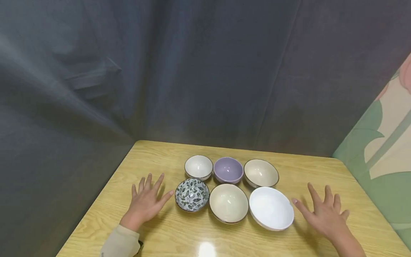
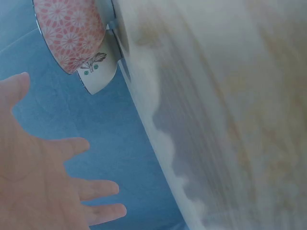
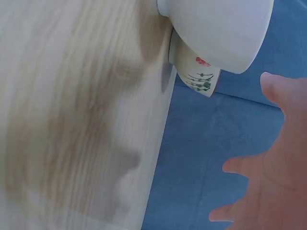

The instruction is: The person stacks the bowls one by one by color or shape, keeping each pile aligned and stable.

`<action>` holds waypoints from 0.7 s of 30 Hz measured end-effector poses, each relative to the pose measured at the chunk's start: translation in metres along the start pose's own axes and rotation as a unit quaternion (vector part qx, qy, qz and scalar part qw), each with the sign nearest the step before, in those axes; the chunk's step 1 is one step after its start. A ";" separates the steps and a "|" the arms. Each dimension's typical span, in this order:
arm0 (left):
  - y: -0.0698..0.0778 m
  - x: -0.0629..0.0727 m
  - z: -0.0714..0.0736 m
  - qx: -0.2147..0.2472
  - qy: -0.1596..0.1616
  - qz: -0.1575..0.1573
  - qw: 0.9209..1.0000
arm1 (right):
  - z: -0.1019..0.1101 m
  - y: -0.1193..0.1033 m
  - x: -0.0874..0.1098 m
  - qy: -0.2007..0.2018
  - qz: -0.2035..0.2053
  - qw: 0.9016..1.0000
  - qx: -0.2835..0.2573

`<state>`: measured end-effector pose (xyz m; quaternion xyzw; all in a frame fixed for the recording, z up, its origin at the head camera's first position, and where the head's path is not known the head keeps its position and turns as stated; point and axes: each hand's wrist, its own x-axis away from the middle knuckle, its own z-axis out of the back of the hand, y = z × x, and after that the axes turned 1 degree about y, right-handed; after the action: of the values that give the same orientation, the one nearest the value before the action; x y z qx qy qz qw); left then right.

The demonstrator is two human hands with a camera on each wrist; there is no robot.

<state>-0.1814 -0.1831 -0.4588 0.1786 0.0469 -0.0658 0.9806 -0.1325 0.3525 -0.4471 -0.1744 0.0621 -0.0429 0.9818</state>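
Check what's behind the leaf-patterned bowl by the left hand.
Behind the leaf-patterned bowl sits a white bowl with a dark rim, its inside visible. In the head view, its base is covered.

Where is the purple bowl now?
In the head view, the purple bowl is central in the far row: a white bowl left, a cream bowl right.

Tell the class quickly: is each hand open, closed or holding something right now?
Left hand: open, fingers spread, holding nothing.
Right hand: open, fingers spread, holding nothing.
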 end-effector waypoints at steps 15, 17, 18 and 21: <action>0.013 0.008 0.007 0.130 -0.002 -0.023 0.991 | 0.052 -0.108 -0.015 0.004 0.137 0.990 0.022; 0.021 0.010 0.011 0.137 0.008 -0.026 0.990 | 0.054 -0.134 -0.024 -0.010 0.164 0.986 0.021; 0.025 0.011 0.013 0.139 0.009 -0.029 0.990 | 0.053 -0.146 -0.028 -0.020 0.174 0.984 0.023; 0.038 0.015 0.018 0.134 0.001 -0.048 0.990 | 0.046 -0.173 -0.039 -0.035 0.191 0.981 0.027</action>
<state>-0.1597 -0.1555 -0.4309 0.3061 0.0474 -0.1186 0.9434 -0.1752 0.2099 -0.3401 -0.1345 0.0587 0.1495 0.9778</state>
